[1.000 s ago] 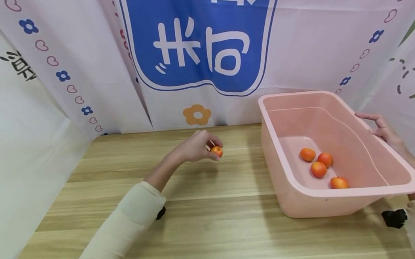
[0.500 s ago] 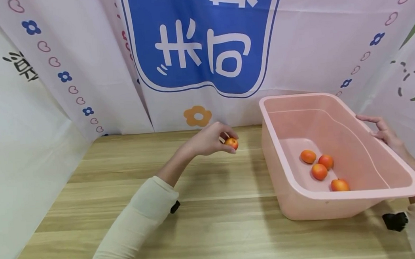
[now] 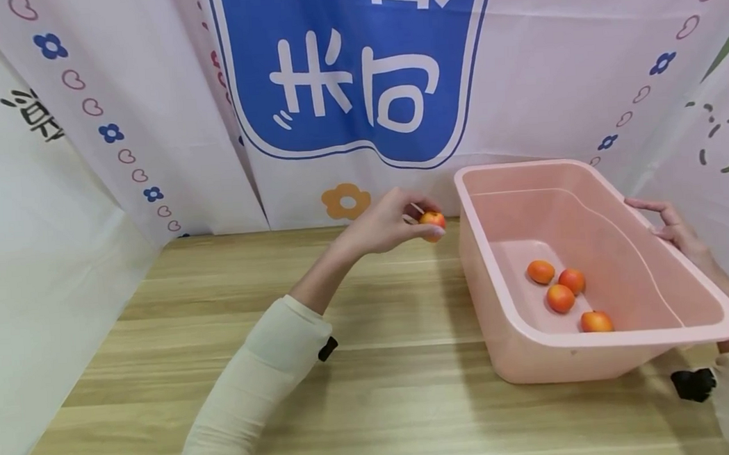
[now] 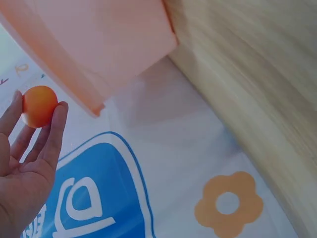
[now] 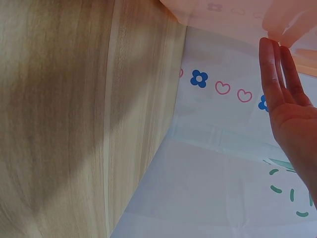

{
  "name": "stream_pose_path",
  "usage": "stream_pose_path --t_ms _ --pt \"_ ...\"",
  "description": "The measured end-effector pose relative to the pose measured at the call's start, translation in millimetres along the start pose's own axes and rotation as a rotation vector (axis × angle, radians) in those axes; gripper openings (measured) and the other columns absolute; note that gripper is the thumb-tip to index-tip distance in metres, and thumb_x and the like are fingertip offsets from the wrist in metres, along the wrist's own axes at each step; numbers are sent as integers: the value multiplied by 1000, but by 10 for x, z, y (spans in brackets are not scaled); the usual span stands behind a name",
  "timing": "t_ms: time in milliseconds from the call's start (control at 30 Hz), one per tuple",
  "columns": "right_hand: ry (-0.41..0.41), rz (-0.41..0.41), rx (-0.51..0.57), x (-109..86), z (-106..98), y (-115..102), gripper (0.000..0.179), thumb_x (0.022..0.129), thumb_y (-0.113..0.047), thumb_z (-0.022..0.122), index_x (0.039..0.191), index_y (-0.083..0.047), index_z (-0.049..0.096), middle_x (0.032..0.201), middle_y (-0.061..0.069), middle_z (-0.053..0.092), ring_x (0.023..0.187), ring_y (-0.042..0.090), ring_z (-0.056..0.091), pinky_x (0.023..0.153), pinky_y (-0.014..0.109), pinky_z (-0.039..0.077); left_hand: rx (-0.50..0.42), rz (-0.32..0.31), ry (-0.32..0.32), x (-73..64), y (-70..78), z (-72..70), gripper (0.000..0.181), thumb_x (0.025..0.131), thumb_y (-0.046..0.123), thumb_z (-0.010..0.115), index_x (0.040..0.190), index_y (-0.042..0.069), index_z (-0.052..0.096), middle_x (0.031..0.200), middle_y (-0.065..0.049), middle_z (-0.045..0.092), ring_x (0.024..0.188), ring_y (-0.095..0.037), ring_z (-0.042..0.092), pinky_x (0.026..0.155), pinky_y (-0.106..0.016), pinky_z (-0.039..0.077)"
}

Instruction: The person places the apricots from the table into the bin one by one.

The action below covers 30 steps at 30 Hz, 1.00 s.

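In the head view my left hand [image 3: 389,222] pinches a small orange-red fruit [image 3: 433,226], apricot-like in look, above the table just left of a pink plastic tub [image 3: 482,269]. The left wrist view has the same fruit [image 4: 40,106] between thumb and fingertips, beside the tub's rim [image 4: 74,91]. My right hand [image 3: 685,239] is at the tub's right side, its fingertips against the rim. Straight fingers [image 5: 270,69] touch the outer wall in the right wrist view. Inside the tub lie several similar fruits [image 3: 559,298].
A wood-grain table [image 3: 375,408] carries the tub on its right part. Printed white cloth [image 3: 172,149] hangs behind and at both sides, with a blue panel [image 3: 308,130] at the back. Black wrist cameras [image 3: 694,385] show at the sleeves.
My left hand has carried the fruit rightward and away from me, up toward the tub's left rim. My right hand, the tub and the fruits in it have stayed put.
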State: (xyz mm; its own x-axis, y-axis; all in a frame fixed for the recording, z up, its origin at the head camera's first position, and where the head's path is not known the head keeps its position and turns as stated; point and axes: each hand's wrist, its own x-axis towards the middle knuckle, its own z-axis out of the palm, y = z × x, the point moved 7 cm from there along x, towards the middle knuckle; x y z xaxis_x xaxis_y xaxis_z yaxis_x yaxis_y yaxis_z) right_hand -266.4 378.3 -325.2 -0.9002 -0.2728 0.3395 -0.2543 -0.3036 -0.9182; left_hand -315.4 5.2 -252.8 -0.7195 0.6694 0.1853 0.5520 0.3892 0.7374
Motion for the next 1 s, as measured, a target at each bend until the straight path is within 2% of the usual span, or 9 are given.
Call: stream_pose_path --t_ms 167,300,533,633,867,1000 --pt "-6 -12 17 22 -6 -5 70 101 10 5 141 -15 57 80 6 69 55 10 66 48 19 53 19 32 24 99 138 19 31 94 15 79 120 0 73 111 -9 72 98 -20 69 86 -24 58" --pt "0 -11 11 27 -26 -9 69 102 10 5 140 -15 57 81 6 71 56 10 66 49 19 53 41 50 10 205 257 83 33 93 13 80 123 0 72 115 -11 71 102 -21 68 88 -21 57" --pt "13 6 45 34 -38 11 76 98 11 0 139 -15 58 69 0 63 52 8 63 47 17 50 70 112 -58 415 479 298 32 93 10 79 122 -2 72 115 -13 69 103 -21 64 89 -17 54" --pt "13 11 55 37 -31 12 74 99 10 1 140 -15 57 69 1 62 53 9 63 47 18 51 73 123 -91 493 548 408 33 93 9 78 124 -2 71 115 -13 69 102 -19 63 88 -15 53" --pt "0 3 4 11 -10 6 70 102 9 4 141 -16 56 74 2 66 54 8 65 47 18 51 89 138 -145 615 639 652 33 91 12 81 120 -1 74 105 -8 71 93 -15 62 84 -12 51" --pt "-17 15 19 8 -11 10 70 102 8 3 142 -17 55 73 1 66 55 7 65 47 18 51 125 129 -177 690 662 767 33 90 14 82 120 1 74 103 -5 71 90 -13 60 81 -11 50"
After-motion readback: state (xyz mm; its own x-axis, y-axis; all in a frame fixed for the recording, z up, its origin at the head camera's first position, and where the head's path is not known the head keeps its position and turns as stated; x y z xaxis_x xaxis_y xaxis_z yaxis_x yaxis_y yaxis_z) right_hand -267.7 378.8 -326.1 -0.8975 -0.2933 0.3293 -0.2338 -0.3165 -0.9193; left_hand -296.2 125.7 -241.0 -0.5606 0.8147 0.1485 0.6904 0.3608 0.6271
